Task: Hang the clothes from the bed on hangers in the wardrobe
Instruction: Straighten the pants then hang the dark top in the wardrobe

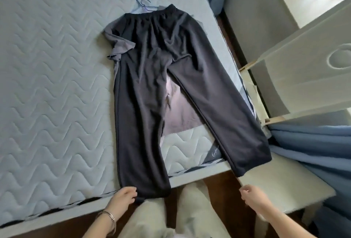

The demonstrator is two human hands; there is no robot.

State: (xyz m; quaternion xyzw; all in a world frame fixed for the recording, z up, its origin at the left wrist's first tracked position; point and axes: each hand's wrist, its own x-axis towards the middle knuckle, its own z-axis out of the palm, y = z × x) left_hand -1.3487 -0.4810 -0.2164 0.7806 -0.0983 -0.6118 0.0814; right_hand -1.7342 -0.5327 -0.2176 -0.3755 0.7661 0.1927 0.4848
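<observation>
Currently, the left hand is touching the near hem of the black trousers; whether it is pinching the cloth cannot be told. The trousers are lying flat on the bed over a grey garment and a pink garment, with hangers beyond the waistband. The right hand is hovering loosely curled, holding nothing. Seemingly, no garment is hanging yet.

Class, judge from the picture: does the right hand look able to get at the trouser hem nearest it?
Probably yes. The right hand holds nothing and is just short of that hem of the trousers, which overhangs the edge of the bed; nothing lies between them.
</observation>
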